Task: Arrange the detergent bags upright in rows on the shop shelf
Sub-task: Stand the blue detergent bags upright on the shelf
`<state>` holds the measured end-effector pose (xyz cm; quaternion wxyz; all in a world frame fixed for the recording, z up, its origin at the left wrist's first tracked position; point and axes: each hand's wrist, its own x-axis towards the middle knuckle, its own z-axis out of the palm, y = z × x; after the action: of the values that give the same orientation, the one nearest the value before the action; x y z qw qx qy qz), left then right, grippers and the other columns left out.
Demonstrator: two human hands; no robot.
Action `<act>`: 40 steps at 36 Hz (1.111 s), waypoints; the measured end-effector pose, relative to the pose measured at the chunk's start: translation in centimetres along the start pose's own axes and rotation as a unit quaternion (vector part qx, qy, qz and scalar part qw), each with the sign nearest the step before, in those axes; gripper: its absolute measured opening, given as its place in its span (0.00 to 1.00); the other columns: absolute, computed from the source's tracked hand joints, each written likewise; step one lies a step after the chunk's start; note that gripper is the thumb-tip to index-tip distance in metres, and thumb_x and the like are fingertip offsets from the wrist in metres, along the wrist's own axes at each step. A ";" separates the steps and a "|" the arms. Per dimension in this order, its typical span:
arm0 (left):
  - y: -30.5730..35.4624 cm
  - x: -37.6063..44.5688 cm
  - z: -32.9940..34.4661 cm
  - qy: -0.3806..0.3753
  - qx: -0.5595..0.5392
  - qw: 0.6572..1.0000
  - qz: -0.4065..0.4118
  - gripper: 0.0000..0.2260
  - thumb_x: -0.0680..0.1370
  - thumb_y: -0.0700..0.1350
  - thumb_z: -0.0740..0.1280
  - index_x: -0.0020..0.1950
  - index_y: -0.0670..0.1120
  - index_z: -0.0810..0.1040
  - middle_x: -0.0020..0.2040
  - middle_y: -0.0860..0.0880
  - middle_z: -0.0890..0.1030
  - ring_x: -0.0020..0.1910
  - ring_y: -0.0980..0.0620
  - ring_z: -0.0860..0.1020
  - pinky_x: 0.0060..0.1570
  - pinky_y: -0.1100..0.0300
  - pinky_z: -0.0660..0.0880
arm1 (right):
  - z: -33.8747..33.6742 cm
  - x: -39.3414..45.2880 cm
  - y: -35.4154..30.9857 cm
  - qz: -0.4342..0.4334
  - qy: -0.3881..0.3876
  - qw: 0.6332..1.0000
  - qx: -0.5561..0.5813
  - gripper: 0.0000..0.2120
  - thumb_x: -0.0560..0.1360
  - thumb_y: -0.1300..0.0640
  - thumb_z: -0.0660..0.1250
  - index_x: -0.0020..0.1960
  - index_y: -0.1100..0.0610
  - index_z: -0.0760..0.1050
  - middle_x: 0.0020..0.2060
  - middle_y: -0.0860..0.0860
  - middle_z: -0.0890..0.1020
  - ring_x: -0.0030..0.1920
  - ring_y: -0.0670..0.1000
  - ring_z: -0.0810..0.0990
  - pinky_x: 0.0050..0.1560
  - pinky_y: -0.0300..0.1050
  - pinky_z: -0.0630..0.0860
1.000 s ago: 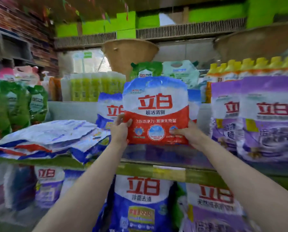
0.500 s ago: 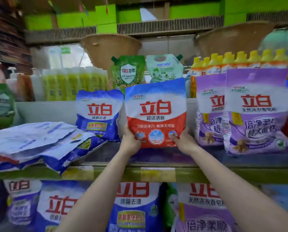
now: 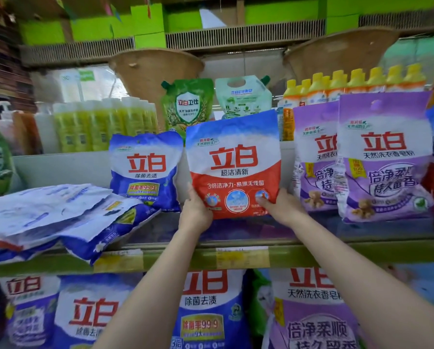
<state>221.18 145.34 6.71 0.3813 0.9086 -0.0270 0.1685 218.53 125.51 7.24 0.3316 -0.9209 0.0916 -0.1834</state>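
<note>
Head view shows the left hand (image 3: 194, 212) and right hand (image 3: 281, 206) gripping the lower corners of the red-and-white plastic detergent bag (image 3: 233, 165) at frame centre, steadying it upright on the glass shop shelf (image 3: 236, 255) between the blue detergent bag (image 3: 145, 170) and the purple detergent bags (image 3: 362, 157), likely so it fills the row.

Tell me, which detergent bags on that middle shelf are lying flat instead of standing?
The pile of bags at the shelf's left end lies flat. The blue bag, the purple bags and the red bag, held by both hands, are upright.
</note>
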 end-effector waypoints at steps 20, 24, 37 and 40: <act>-1.3 -4.9 -8.5 0.155 0.222 0.959 0.085 0.15 0.74 0.39 0.62 0.61 0.41 0.72 0.59 0.41 0.74 0.57 0.40 0.74 0.53 0.50 0.71 | 2.7 -3.4 -7.8 -0.384 0.054 0.889 -0.243 0.15 0.75 0.58 0.60 0.60 0.61 0.68 0.59 0.57 0.73 0.60 0.58 0.72 0.59 0.52 0.71; -3.2 -6.6 -14.2 0.209 0.235 0.947 0.064 0.15 0.74 0.36 0.61 0.60 0.41 0.75 0.59 0.41 0.75 0.58 0.40 0.74 0.52 0.52 0.70 | 5.0 -4.5 -12.2 -0.425 0.001 0.868 -0.256 0.16 0.76 0.56 0.59 0.62 0.60 0.67 0.60 0.58 0.71 0.62 0.58 0.71 0.57 0.52 0.70; -14.0 -9.9 -27.1 0.134 0.360 0.923 -0.039 0.23 0.74 0.41 0.62 0.70 0.49 0.69 0.72 0.48 0.67 0.71 0.47 0.63 0.69 0.54 0.63 | 11.0 -9.2 -24.9 -0.534 -0.044 0.831 -0.151 0.13 0.78 0.58 0.55 0.60 0.55 0.73 0.58 0.54 0.73 0.59 0.57 0.73 0.51 0.46 0.66; -15.8 -7.9 -28.1 0.086 0.410 0.908 0.015 0.18 0.77 0.45 0.60 0.66 0.50 0.74 0.69 0.49 0.72 0.70 0.49 0.67 0.69 0.56 0.63 | 12.3 -8.9 -26.8 -0.512 -0.058 0.848 -0.123 0.13 0.78 0.58 0.56 0.60 0.54 0.73 0.59 0.53 0.73 0.58 0.57 0.73 0.51 0.46 0.65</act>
<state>208.50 175.62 11.65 -0.0267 0.9663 0.0641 0.2479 216.52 155.63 13.29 0.0793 -0.8796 -0.3903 -0.2603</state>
